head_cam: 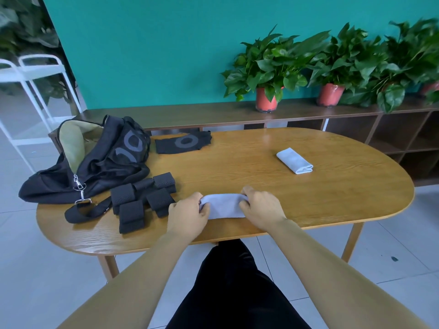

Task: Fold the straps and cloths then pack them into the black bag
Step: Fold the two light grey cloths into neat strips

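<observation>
Gripping a pale cloth [225, 206] near the front edge of the wooden table [308, 198], both hands are closing on its ends: the left hand [187, 216] is pinching the left end with curled fingers, and the right hand [261, 210] is pinching the right end likewise. A second cloth [294, 160], folded, is lying well apart to the right. Folded black straps [142, 198] are lying just left of the left hand, touching the open black bag [95, 160], and a flat black cloth [183, 143] is lying behind them.
</observation>
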Demonstrator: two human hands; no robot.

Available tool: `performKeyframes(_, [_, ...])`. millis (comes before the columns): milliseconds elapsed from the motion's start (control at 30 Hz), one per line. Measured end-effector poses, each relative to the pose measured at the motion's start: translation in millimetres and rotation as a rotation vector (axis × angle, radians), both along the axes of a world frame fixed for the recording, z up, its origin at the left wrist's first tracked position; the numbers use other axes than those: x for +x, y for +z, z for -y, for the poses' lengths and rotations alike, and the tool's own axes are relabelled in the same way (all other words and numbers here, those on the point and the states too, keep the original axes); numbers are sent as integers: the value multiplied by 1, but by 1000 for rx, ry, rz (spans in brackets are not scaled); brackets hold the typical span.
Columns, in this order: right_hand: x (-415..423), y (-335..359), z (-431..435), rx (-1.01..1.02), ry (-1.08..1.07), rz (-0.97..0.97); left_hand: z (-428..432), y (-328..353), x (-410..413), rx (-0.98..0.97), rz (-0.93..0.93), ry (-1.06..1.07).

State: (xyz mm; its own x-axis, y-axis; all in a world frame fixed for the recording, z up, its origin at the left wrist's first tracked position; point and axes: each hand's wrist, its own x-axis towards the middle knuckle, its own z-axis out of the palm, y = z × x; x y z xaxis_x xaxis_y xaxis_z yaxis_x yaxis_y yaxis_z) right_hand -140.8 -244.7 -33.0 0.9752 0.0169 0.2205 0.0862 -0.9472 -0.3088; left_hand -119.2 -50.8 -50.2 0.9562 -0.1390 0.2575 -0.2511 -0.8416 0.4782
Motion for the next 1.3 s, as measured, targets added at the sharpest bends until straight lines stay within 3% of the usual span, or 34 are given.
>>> performKeyframes(333, [28,-15,-9,-28,-191,-76,16,-5,10,94,-82,221])
performKeyframes(500, [34,-20,-12,-54,-253,-123,15,-9,20,47,-140,185])
performKeyframes(833, [30,-18,-10,-62,-253,-101,8,5,31,135,-191,125])
performKeyframes(933, [25,-18,-5,-88,-256,5,8,8,25,156,-94,127])
performKeyframes(1000, [20,-18,-7,-128,-215,174,11,6,18,236,107,95])
performKeyframes(1100, [11,-18,-13,-142,-3,379,17,3,7,276,280,1])
performKeyframes(1200, [-3,-23,-20,-210,229,62,22,-12,-1,381,126,-50])
performKeyframes(1300, [-6,-31,-15,-230,245,-78,22,-22,0,426,-95,-62])
